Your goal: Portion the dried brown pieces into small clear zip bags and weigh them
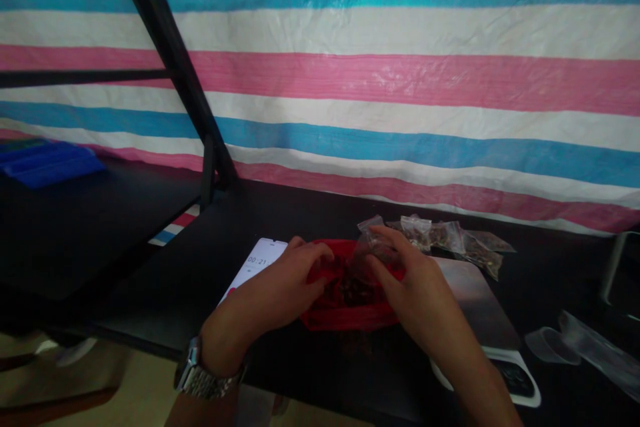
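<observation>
Left hand (285,283) half curled, I reach into the red tray (345,321) from its left; I can't tell if I hold anything. My right hand (416,277) pinches a clear zip bag (364,255) over the tray's right side. Small dark bits (355,292) lie in the tray between, nearer my right. It runs long, side to side. Little filled bags (445,236) lie behind it.
</observation>
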`<state>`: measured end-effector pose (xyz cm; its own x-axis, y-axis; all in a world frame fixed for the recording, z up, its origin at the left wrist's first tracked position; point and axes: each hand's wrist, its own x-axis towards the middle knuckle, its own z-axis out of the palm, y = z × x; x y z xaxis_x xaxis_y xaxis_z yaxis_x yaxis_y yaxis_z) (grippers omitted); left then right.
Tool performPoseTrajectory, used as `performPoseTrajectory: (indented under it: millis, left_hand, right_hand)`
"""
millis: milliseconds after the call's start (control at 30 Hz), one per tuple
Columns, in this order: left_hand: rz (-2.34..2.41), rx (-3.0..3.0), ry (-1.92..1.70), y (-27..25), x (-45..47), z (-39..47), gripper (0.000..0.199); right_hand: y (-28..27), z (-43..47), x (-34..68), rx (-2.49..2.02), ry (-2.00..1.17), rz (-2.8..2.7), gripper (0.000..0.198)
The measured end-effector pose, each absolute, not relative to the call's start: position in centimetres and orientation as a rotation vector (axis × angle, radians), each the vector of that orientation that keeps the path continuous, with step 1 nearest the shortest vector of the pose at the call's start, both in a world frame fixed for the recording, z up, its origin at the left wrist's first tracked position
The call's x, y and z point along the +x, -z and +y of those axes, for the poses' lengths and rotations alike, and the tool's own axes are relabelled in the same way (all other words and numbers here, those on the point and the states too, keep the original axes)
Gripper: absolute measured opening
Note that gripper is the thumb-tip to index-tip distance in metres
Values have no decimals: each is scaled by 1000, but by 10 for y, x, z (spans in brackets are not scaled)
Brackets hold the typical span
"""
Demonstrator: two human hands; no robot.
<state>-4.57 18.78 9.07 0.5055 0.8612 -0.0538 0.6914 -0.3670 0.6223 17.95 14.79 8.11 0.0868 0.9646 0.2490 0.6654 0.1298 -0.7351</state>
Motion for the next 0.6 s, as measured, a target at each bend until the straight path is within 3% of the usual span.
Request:
performPoseTrajectory:
  millis: [267,600]
  left_hand:
    - [1188,2196,-758,-107,-31,186,35]
    - [1141,2021,-783,-110,-22,190,20]
  right_hand:
    - [-90,143,175,-1593,-568,-1704,50]
    - [-93,142,173,-1441,-527,-1679,48]
